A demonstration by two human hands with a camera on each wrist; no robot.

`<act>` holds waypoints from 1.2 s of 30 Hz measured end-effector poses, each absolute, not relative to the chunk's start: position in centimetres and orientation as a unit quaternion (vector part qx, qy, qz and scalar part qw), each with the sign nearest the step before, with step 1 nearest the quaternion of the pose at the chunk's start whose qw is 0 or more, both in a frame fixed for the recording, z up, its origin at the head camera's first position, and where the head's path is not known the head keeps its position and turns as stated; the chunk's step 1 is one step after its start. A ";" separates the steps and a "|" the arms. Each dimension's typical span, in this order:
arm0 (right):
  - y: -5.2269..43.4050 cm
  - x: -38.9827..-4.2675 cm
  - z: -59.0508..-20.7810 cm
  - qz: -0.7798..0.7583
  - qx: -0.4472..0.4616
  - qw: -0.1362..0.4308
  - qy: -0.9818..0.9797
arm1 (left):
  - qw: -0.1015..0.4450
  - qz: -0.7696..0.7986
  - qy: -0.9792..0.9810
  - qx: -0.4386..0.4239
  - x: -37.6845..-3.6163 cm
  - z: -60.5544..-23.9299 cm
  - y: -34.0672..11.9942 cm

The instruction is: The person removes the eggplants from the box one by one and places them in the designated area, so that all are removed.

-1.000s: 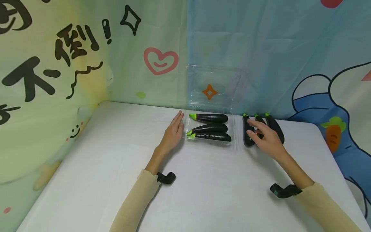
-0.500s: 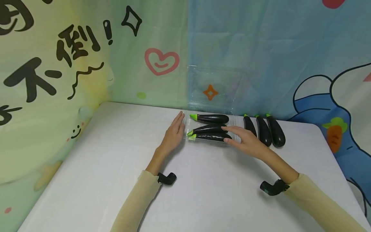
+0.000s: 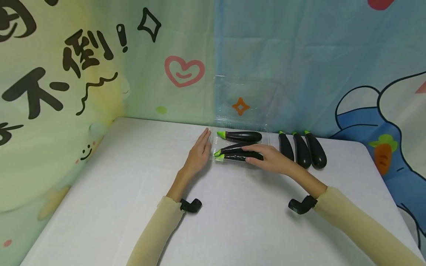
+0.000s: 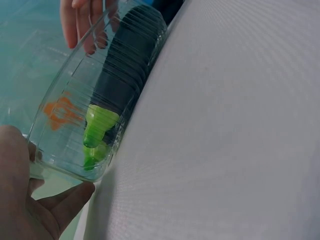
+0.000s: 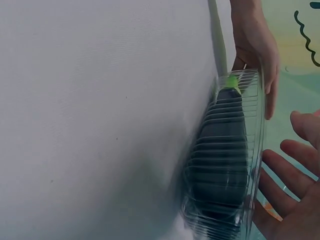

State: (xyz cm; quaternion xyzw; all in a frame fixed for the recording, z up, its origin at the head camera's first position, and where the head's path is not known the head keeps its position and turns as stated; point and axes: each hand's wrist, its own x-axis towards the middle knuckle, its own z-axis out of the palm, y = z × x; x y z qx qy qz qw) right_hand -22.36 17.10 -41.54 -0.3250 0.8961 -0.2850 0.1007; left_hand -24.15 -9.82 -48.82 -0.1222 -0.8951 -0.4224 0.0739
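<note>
On the white tabletop (image 3: 133, 192), near its far edge, sits a clear plastic clamshell box (image 3: 240, 148) with three toy eggplants (image 3: 243, 136) inside, lid (image 3: 247, 98) hinged up against the backdrop. Left hand (image 3: 199, 149) lies flat against the box's left end wall, fingers straight and relaxed, gripping nothing. Right hand (image 3: 267, 158) reaches over the near eggplants in the tray, fingers extended and only slightly bent; cannot tell whether touching or just above.

Likely thin, ribbed, flimsy plastic: light, springy, prone to buckle or skate on the smooth cloth if squeezed at mid-wall. Best held at the stiffer rim or braced at both ends. Eggplants look glossy, hard and light, probably slippery, apt to roll; safest taken round the thick middle, not by the green stem (image 4: 99, 124).

Three more eggplants (image 3: 302, 149) lie just right of the box, crowding that side. Backdrop close behind. Broad open room toward the near edge and to the left.
</note>
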 end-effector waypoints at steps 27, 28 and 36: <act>15.1 -25.1 -43.2 -0.290 -0.323 0.163 0.886 | 0.071 -0.429 -0.892 -0.124 -24.3 -48.9 -9.8; 15.0 -25.1 -43.3 -0.291 -0.325 0.166 0.884 | 0.070 -0.429 -0.892 -0.124 -24.3 -48.9 -9.8; 14.7 -25.6 -43.6 -0.299 -0.330 0.175 0.878 | 0.062 -0.428 -0.893 -0.122 -24.1 -48.6 -9.8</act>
